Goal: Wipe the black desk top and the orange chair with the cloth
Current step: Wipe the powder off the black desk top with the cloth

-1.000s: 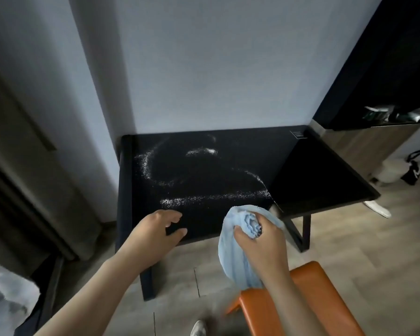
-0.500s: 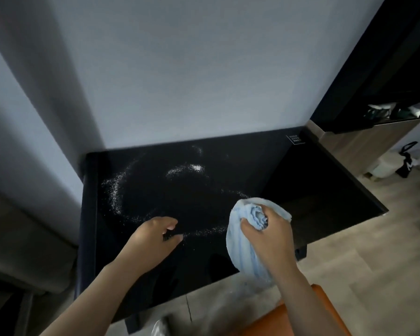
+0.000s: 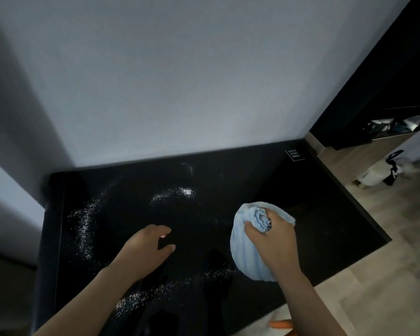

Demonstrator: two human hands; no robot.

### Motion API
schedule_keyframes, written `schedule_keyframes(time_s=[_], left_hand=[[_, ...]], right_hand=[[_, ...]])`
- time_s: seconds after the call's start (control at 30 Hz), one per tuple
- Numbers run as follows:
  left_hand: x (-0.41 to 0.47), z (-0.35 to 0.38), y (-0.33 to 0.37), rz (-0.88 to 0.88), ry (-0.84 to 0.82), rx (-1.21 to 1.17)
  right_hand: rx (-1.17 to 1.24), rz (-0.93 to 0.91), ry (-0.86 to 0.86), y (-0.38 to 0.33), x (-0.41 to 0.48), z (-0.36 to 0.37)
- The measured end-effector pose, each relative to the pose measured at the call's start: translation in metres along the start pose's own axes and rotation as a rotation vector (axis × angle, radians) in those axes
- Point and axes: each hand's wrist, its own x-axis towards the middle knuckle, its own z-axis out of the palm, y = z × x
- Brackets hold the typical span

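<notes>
Your right hand [image 3: 274,241] grips the cloth [image 3: 247,253], fingers curled round its bunched top so the loose part hangs as a pad over the right-middle of the desk [image 3: 325,226]. That bunch probably gives you something firm to push with. I cannot tell whether the pad touches the desk.

Your left hand [image 3: 146,251] is over the desk's front middle, fingers loosely curled, thumb apart from them, holding nothing. It seems placed to steady you.

White grains [image 3: 184,191] lie scattered on the desk: a small heap toward the back middle, a streak down the left side, another along the front. The desk's right part looks bare.

A label [image 3: 294,155] sits at the desk's back right corner. The wall [image 3: 180,81] runs behind the desk. Only a sliver of the chair [image 3: 280,324] shows, below the desk's front edge.

Nothing on the desk blocks a sweep, though your left forearm crosses the front streak.
</notes>
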Motion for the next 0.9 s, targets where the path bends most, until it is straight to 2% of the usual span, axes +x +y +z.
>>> schedule_keyframes(time_s=[0.2,0.33,0.57,0.77,0.9], left_hand=[[0.068,0.008,0.010,-0.108,0.001,0.004],[0.111,0.022,0.017,-0.173,-0.054,0.039],[0.167,0.047,0.015,-0.292,-0.102,0.116],[0.196,0.058,0.007,-0.328,-0.094,0.201],[0.205,0.073,0.004,-0.385,-0.132,0.266]], right_hand=[[-0.034,-0.067,-0.034,0.008,0.100,0.016],[-0.204,-0.167,-0.112,0.006,0.166,0.026],[-0.170,-0.205,-0.158,0.020,0.261,0.055],[-0.277,-0.314,-0.165,0.031,0.325,0.097],[-0.232,-0.333,-0.199,0.037,0.357,0.129]])
